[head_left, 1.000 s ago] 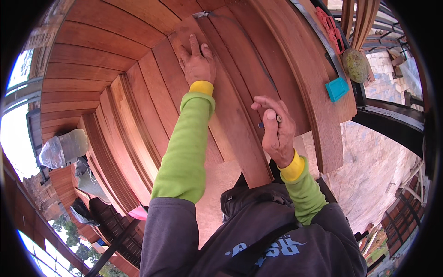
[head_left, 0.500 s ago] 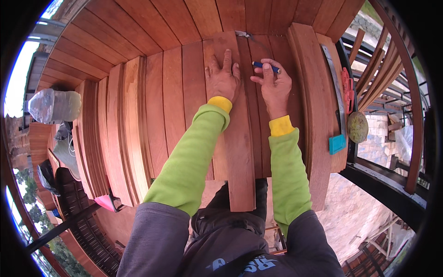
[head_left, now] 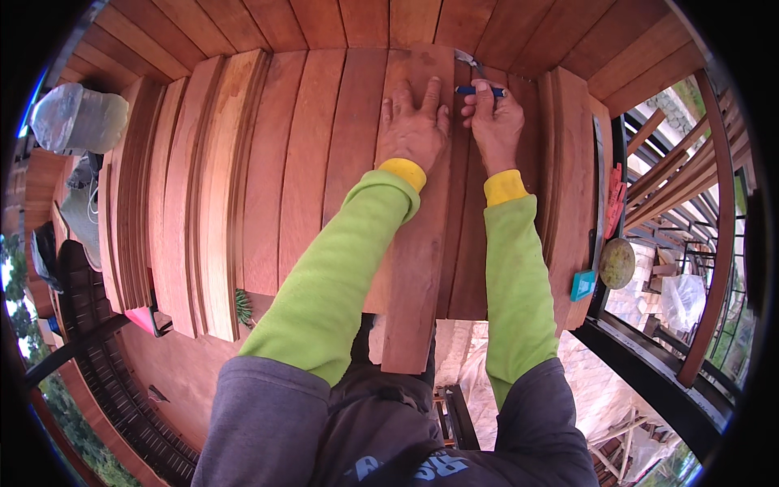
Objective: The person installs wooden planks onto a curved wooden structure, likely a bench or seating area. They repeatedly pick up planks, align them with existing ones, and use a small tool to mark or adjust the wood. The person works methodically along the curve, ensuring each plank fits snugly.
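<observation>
My left hand [head_left: 412,134] lies flat with fingers spread on a loose reddish-brown wooden board [head_left: 414,284]. The board runs from the plank wall toward my body, its near end jutting past the planks beneath. My right hand [head_left: 497,130] is closed around a short dark blue pencil [head_left: 466,90], held roughly crosswise just right of the board's far end. Near the pencil, a small greyish-white thing [head_left: 465,58] rests at the foot of the wall; its kind is unclear.
Stacked boards stand at the left [head_left: 219,187] and right [head_left: 572,187]. Beyond the right stack are a metal square with a teal handle [head_left: 583,285], a red tool [head_left: 614,200] and a round yellowish object [head_left: 617,263]. A cloudy plastic container [head_left: 79,118] sits far left.
My view has shifted, so the bench sits differently in the picture. The pencil in my right hand has turned closer to level and nearer the board's far end. My left hand still presses the board.
</observation>
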`<state>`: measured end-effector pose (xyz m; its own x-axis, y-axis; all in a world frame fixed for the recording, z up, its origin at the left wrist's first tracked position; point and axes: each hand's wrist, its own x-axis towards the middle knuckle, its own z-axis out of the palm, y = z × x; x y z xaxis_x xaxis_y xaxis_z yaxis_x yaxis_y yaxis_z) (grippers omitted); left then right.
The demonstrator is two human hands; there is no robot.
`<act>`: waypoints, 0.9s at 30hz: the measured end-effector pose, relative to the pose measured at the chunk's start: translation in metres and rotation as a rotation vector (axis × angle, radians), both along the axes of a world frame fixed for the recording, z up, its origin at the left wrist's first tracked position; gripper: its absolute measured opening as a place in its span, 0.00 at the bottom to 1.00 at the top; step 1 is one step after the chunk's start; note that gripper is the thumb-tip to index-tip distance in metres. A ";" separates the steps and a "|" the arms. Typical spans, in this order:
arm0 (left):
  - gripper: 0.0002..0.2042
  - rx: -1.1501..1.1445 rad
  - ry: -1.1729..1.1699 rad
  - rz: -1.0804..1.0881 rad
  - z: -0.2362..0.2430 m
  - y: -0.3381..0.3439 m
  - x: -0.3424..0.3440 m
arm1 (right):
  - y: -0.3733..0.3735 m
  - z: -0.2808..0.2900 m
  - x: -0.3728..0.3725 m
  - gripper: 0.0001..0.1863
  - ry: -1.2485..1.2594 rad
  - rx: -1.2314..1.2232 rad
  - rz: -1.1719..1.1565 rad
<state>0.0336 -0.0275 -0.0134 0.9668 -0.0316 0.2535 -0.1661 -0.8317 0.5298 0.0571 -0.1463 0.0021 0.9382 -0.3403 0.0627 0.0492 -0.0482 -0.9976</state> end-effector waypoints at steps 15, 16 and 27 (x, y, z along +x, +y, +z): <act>0.24 0.077 0.080 -0.017 0.004 -0.004 0.003 | 0.008 0.035 -0.202 0.03 0.054 -0.412 0.089; 0.24 0.089 0.086 -0.013 0.005 -0.005 0.003 | 0.006 0.032 -0.178 0.04 0.005 -0.367 0.054; 0.24 0.114 0.107 -0.019 0.008 -0.005 0.002 | -0.016 -0.007 0.054 0.12 -0.285 -0.609 -0.095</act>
